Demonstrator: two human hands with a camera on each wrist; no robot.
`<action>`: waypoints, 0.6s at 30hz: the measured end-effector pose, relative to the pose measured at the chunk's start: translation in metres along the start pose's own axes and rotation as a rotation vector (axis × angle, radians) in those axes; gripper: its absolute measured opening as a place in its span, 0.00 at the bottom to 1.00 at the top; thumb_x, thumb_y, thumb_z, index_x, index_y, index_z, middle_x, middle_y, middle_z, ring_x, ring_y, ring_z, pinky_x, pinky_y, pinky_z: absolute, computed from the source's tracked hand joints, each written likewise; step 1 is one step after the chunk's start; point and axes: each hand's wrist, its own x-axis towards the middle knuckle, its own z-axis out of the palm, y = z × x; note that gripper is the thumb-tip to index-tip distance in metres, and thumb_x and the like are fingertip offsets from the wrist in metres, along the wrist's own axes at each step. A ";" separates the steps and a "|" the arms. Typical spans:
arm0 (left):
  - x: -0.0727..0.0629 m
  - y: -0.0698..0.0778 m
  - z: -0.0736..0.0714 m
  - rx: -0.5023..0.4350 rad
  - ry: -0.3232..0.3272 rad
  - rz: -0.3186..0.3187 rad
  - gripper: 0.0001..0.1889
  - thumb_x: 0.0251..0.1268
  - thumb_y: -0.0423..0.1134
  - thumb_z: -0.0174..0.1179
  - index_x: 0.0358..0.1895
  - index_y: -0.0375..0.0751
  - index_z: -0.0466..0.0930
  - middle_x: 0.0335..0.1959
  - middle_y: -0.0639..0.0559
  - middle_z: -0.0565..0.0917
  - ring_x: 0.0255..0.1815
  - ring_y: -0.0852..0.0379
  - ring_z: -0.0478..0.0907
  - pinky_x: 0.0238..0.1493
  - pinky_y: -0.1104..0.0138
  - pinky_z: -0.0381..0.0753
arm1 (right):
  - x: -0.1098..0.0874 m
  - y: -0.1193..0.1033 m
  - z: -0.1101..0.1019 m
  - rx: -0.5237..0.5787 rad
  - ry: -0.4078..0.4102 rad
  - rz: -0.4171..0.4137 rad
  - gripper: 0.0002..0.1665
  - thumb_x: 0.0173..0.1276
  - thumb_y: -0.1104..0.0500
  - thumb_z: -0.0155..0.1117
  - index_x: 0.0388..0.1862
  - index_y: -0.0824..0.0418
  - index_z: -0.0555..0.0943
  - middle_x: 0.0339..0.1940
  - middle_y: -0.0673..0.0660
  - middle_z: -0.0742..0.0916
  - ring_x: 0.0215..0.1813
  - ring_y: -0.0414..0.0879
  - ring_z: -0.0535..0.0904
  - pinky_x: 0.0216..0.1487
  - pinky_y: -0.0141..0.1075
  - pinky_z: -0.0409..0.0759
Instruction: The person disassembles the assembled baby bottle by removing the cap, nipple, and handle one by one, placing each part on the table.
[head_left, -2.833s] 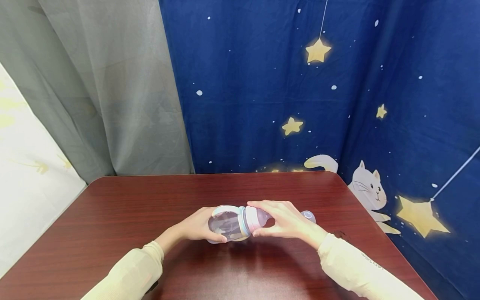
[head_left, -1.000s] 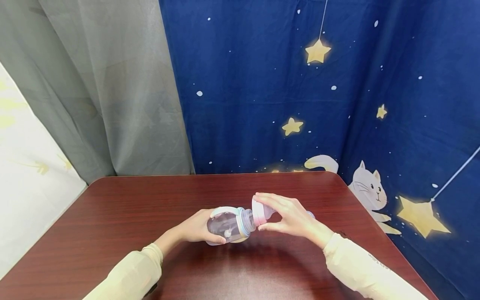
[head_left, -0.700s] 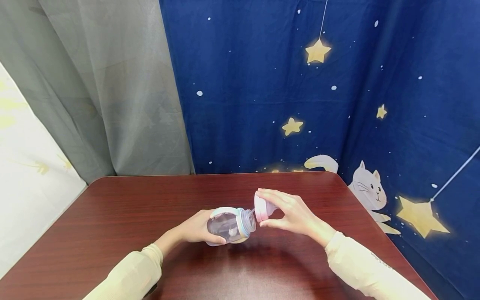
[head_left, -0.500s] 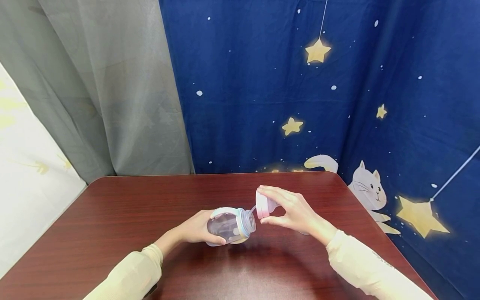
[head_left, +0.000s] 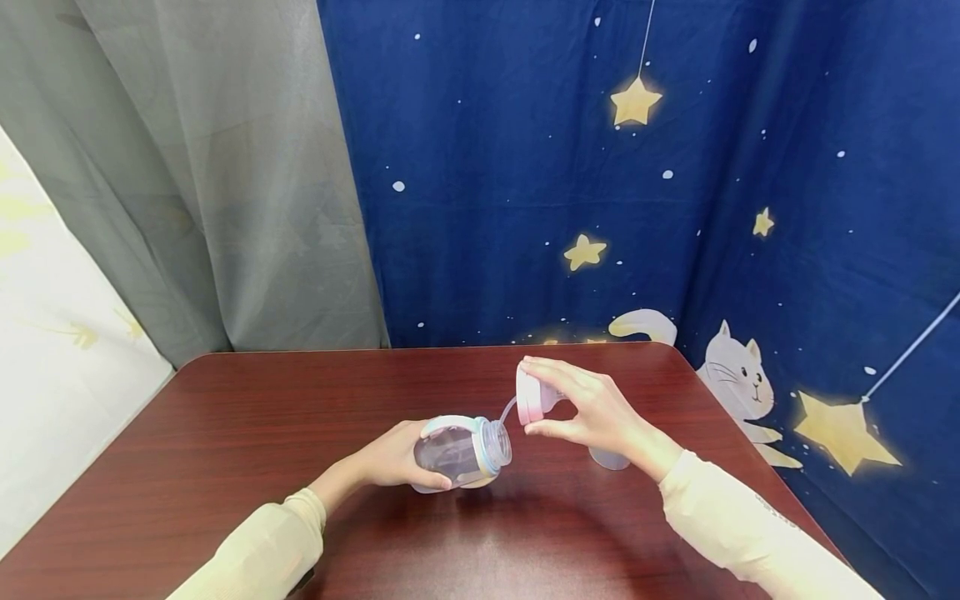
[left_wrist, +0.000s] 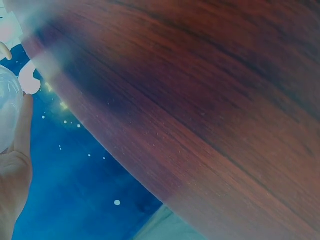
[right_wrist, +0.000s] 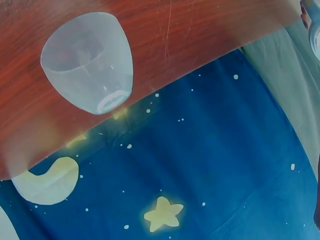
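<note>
My left hand [head_left: 396, 455] grips a clear baby bottle [head_left: 450, 454] with a pale handle, tilted so its threaded neck [head_left: 498, 443] faces right. In the left wrist view, part of the bottle [left_wrist: 7, 107] and the left hand [left_wrist: 15, 175] show at the left edge. Between thumb and fingers, my right hand [head_left: 592, 408] holds the pink bottle top [head_left: 529, 395] by its ring, its teat partly hidden by the fingers. From the top a thin straw [head_left: 507, 410] curves down to the bottle's mouth.
A translucent domed bottle cap [head_left: 609, 459] sits on the dark red table [head_left: 315, 400], partly behind the right wrist; it shows whole in the right wrist view as a dome [right_wrist: 90, 60]. Grey and blue curtains [head_left: 510, 167] hang beyond the table's far edge.
The pink top has come off the bottle's neck and moved up and right with my right hand, baring more of the straw. The left hand and bottle have hardly moved.
</note>
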 end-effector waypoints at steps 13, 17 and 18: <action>-0.001 -0.003 0.002 -0.009 -0.005 -0.034 0.33 0.38 0.58 0.67 0.53 0.56 0.69 0.39 0.65 0.76 0.38 0.64 0.72 0.40 0.67 0.71 | 0.009 -0.001 -0.013 -0.010 -0.001 0.000 0.42 0.45 0.41 0.69 0.58 0.59 0.70 0.54 0.54 0.76 0.53 0.46 0.72 0.45 0.39 0.73; -0.001 -0.003 0.002 -0.009 -0.006 -0.035 0.33 0.38 0.58 0.67 0.53 0.56 0.69 0.39 0.64 0.76 0.38 0.64 0.72 0.40 0.67 0.71 | 0.012 -0.002 -0.016 -0.022 0.005 -0.003 0.43 0.43 0.42 0.71 0.58 0.58 0.70 0.54 0.54 0.76 0.53 0.46 0.72 0.45 0.40 0.73; -0.001 -0.003 0.002 -0.008 -0.006 -0.036 0.33 0.38 0.58 0.67 0.53 0.56 0.69 0.39 0.65 0.76 0.38 0.64 0.72 0.40 0.67 0.71 | 0.013 -0.002 -0.017 -0.024 0.006 -0.004 0.43 0.42 0.43 0.71 0.58 0.58 0.70 0.54 0.54 0.76 0.53 0.46 0.72 0.45 0.40 0.73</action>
